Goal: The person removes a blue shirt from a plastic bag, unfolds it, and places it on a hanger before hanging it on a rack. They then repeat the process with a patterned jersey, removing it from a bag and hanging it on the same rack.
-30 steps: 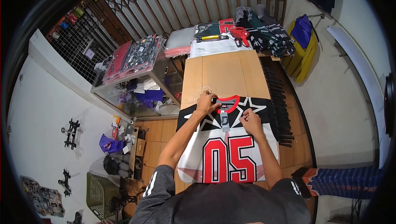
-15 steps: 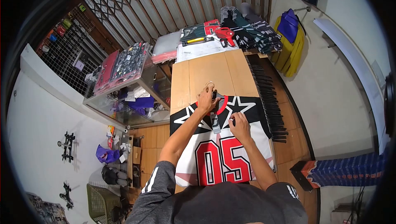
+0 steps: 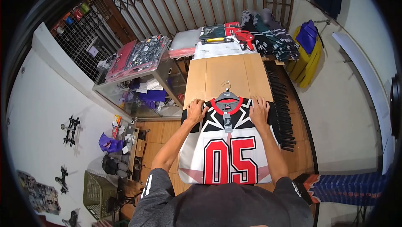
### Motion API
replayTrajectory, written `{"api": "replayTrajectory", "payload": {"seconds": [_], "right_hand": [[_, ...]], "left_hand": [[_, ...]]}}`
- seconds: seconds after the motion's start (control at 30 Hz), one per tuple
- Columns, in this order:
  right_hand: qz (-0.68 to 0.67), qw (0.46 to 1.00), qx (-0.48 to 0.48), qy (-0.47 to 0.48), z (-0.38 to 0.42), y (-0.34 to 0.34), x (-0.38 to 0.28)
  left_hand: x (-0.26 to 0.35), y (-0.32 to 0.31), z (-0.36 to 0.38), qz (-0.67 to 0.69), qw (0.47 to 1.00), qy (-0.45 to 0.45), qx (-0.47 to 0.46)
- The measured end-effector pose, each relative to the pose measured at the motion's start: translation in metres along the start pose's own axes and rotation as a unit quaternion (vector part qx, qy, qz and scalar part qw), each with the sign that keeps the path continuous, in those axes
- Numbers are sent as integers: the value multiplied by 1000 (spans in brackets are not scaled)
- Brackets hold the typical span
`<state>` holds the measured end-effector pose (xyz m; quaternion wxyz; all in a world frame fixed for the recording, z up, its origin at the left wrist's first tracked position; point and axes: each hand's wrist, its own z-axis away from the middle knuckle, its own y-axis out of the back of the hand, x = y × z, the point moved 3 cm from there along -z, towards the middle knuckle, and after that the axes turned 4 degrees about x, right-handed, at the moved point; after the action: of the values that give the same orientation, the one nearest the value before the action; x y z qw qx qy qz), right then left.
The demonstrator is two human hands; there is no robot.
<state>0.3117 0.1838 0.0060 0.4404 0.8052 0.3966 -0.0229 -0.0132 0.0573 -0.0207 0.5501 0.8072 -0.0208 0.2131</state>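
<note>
A white, black and red jersey (image 3: 192, 160) with the number 05 lies on the table, its collar toward the far side. A dark hanger (image 3: 227, 95) marked M&S sits in the neck, its hook pointing away from me. Below the collar lies a grey tag (image 3: 228, 122). My left hand (image 3: 196, 111) grips the jersey's left shoulder with bent fingers. At the right shoulder, my right hand (image 3: 259, 110) has its fingers bent over the fabric; its fingertips are small in view.
Black hangers (image 3: 281, 110) line the table's right edge. Beyond the cardboard-coloured tabletop (image 3: 228, 70) are a red tape dispenser (image 3: 244, 38), a yellow cutter (image 3: 217, 41) and folded clothes (image 3: 272, 36). A glass case (image 3: 142, 80) with packed garments stands left.
My hands have moved apart, from the collar and chest to the two shoulders. The hanger now lies visible inside the neck. The camera view has shifted slightly.
</note>
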Motion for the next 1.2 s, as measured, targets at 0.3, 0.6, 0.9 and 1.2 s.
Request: {"api": "replayTrajectory", "payload": {"seconds": [0.3, 0.6, 0.9, 1.2], "right_hand": [[-15, 999, -41, -15, -8, 10, 8], [5, 993, 77, 91, -18, 130, -63], [-8, 980, 151, 130, 36, 266, -161], [35, 981, 182, 59, 163, 380, -222]], "left_hand": [[15, 34, 11, 68, 996, -38, 45], [69, 167, 48, 187, 961, -163, 126], [106, 284, 136, 201, 935, -226, 186], [142, 349, 249, 233, 913, -289, 172]]}}
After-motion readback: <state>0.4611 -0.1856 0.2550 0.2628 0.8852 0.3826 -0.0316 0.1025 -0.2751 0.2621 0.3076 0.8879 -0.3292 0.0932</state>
